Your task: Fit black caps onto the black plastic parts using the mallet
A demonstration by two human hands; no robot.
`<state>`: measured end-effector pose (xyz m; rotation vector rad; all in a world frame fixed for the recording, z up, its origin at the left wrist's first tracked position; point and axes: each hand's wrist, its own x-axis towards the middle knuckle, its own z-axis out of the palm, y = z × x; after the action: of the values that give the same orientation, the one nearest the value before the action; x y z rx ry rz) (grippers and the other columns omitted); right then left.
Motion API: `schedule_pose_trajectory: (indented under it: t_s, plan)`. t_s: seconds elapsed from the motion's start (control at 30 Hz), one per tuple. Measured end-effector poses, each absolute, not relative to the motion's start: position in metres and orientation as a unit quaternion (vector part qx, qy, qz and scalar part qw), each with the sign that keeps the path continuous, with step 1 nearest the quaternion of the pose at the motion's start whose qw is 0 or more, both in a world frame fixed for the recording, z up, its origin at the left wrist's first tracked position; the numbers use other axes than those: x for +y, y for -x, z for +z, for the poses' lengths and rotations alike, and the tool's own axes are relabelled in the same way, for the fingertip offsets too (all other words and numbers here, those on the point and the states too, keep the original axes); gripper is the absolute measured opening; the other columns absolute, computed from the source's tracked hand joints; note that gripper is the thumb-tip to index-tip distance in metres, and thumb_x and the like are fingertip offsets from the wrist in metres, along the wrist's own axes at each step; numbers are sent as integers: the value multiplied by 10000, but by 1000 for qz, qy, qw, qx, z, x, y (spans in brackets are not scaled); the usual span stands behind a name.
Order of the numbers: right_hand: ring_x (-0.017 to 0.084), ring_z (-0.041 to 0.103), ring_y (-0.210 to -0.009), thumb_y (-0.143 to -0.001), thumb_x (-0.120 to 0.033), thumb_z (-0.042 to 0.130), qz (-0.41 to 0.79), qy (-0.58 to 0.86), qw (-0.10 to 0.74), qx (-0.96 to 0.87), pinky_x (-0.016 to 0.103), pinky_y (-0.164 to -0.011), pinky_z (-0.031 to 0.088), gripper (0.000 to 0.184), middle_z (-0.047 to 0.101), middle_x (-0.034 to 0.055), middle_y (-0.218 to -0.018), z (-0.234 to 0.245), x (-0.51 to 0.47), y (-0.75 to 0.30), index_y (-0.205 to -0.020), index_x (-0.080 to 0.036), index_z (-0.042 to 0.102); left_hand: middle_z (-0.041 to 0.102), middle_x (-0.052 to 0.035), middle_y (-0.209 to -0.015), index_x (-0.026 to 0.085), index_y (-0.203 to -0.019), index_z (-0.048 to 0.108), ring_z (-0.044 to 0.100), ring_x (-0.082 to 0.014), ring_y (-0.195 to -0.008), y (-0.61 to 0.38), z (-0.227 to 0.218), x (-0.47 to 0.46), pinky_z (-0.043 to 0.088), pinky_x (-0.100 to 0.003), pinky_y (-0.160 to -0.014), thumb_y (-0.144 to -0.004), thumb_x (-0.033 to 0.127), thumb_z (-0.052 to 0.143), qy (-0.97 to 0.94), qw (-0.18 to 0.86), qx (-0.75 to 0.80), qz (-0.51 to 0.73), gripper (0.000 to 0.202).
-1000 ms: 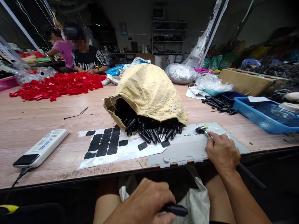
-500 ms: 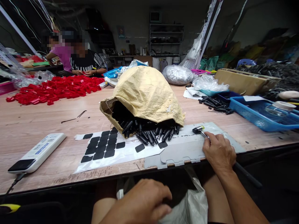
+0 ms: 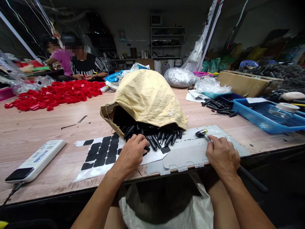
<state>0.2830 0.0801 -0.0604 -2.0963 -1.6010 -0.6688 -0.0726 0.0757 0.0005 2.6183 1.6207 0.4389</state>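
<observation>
My left hand (image 3: 134,151) is at the mouth of a yellow woven sack (image 3: 147,95), its fingers curled down onto a black tube-shaped part (image 3: 146,149). More of these black parts (image 3: 164,138) spill from the sack's opening onto the table. Wrapped around the silver shaft of a hammer (image 3: 201,133), my right hand (image 3: 224,156) rests at the table edge. The hammer's dark head, yellow-green at one end, lies over a grey sheet (image 3: 183,156); its black handle passes below the hand. Left of the sack is a white sheet with black square stickers (image 3: 102,152).
A white power bank (image 3: 35,162) with a cable lies at the left. Red plastic pieces (image 3: 59,93) are heaped near two people (image 3: 87,66) across the table. At the right stand a blue basket (image 3: 267,117) and loose black parts. A whitish sack (image 3: 166,216) hangs open at my lap.
My left hand has moved up from above my lap to the black parts at the sack's mouth, and its fingers have closed there. The right hand stays put with the hammer.
</observation>
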Motion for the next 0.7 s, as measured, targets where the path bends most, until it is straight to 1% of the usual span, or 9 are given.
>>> schedule_pose_trajectory:
  t_s: [0.13, 0.2, 0.37, 0.43, 0.5, 0.53, 0.57, 0.6, 0.7]
  plan:
    - [198, 449, -802, -965, -242, 514, -237, 753, 212, -576, 344, -663, 209, 309, 597, 74, -922, -60, 80, -283, -1194, -229, 721, 656, -49, -973, 219, -974, 635, 528, -252, -953, 71, 1, 72, 433, -380, -853, -900, 139, 654, -836, 50, 527, 144, 111]
    - [198, 454, -806, -971, -246, 511, -239, 751, 214, -577, 343, -664, 212, 309, 600, 73, -924, -60, 80, -283, -1196, -228, 722, 661, -42, -980, 225, -1000, 634, 532, -246, -961, 67, -2, 69, 431, -370, -850, -908, 153, 651, -833, 81, 518, 176, 117]
    - [201, 465, -810, -985, -257, 499, -241, 751, 213, -576, 341, -659, 225, 312, 611, 72, -927, -59, 79, -282, -1200, -228, 723, 671, -33, -1004, 232, -1094, 654, 560, -221, -980, 47, -13, 57, 441, -346, -865, -917, 175, 649, -812, 203, 483, 257, 186]
    - [202, 471, -811, -985, -261, 505, -238, 754, 212, -574, 342, -659, 229, 309, 616, 73, -929, -59, 78, -281, -1198, -232, 726, 661, -26, -994, 241, -1130, 662, 569, -215, -969, 45, -16, 55, 448, -334, -855, -867, 196, 716, -805, 243, 469, 269, 272]
    - [205, 481, -816, -983, -266, 511, -237, 757, 210, -571, 344, -662, 237, 308, 621, 75, -937, -59, 78, -280, -1201, -238, 728, 645, -16, -982, 243, -1152, 664, 573, -208, -953, 47, -19, 56, 451, -324, -849, -777, 182, 793, -796, 269, 463, 283, 401]
    - [208, 485, -821, -983, -269, 512, -236, 760, 210, -569, 346, -663, 243, 310, 624, 76, -944, -59, 78, -280, -1205, -241, 727, 637, -12, -970, 236, -1141, 668, 574, -204, -942, 49, -20, 57, 452, -320, -844, -742, 169, 813, -789, 277, 464, 292, 430]
    - [211, 490, -827, -983, -273, 513, -232, 763, 209, -566, 348, -664, 252, 311, 628, 77, -953, -59, 78, -281, -1209, -245, 726, 633, -9, -953, 225, -1109, 678, 574, -201, -929, 51, -21, 58, 450, -317, -835, -724, 157, 820, -783, 282, 468, 299, 416]
    - [215, 497, -836, -984, -278, 515, -224, 766, 208, -566, 351, -666, 263, 311, 632, 79, -961, -58, 79, -282, -1209, -249, 726, 632, -9, -936, 214, -1058, 690, 573, -198, -918, 53, -21, 59, 445, -315, -826, -725, 152, 815, -778, 284, 472, 303, 361]
    - [231, 534, -876, -988, -286, 504, -175, 768, 214, -578, 357, -690, 324, 325, 644, 81, -972, -53, 78, -286, -1230, -253, 718, 641, -14, -896, 197, -923, 714, 571, -197, -902, 55, -23, 61, 429, -316, -807, -765, 177, 799, -770, 287, 481, 305, 181]
